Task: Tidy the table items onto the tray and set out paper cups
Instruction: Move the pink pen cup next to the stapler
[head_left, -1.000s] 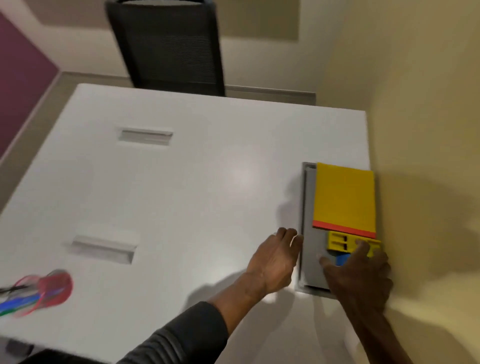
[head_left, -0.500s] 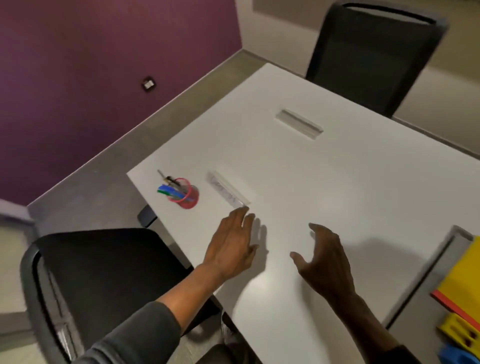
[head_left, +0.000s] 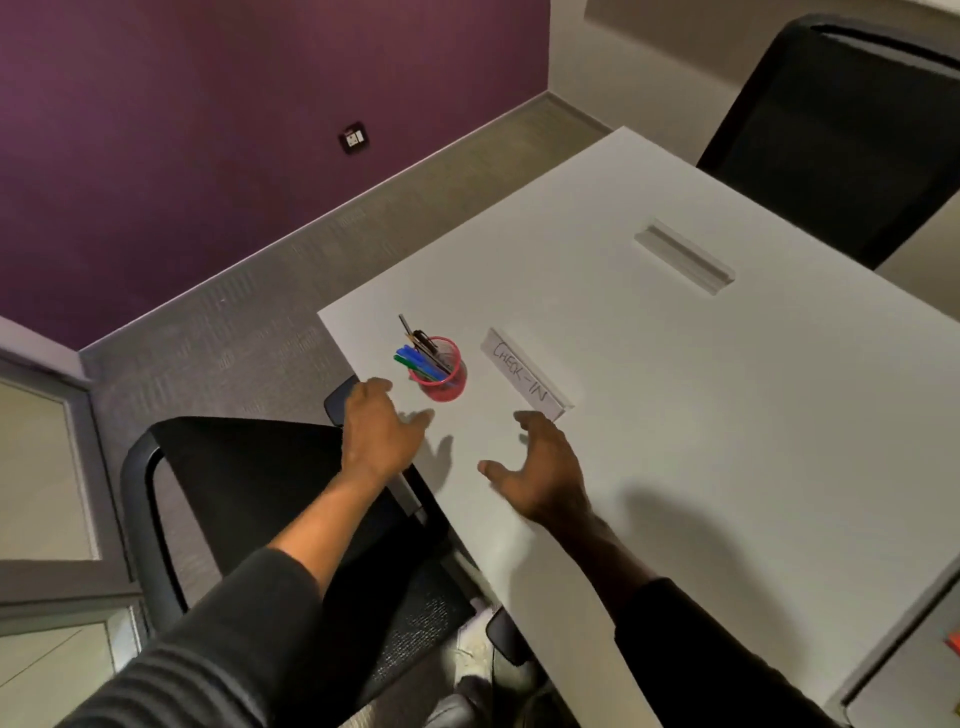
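A red mesh pen cup (head_left: 441, 371) holding several pens stands near the white table's left corner. Just right of it lies a white folded name card (head_left: 524, 379) with "CHECK-IN" written on it. My left hand (head_left: 379, 431) hovers open just below and left of the pen cup, fingers spread, not touching it. My right hand (head_left: 540, 467) is open too, palm turned inward, just below the card's near end. The grey tray (head_left: 883, 670) shows only as an edge at the bottom right corner. No paper cups are in view.
The white table (head_left: 701, 415) has a recessed cable slot (head_left: 685, 257) farther back. A black office chair (head_left: 249, 499) sits at the table's near left edge, another black chair (head_left: 841, 130) at the far side. A purple wall lies to the left.
My view swung left from the tray to the table's corner. Both hands left the tray and moved up toward the pen cup and the name card.
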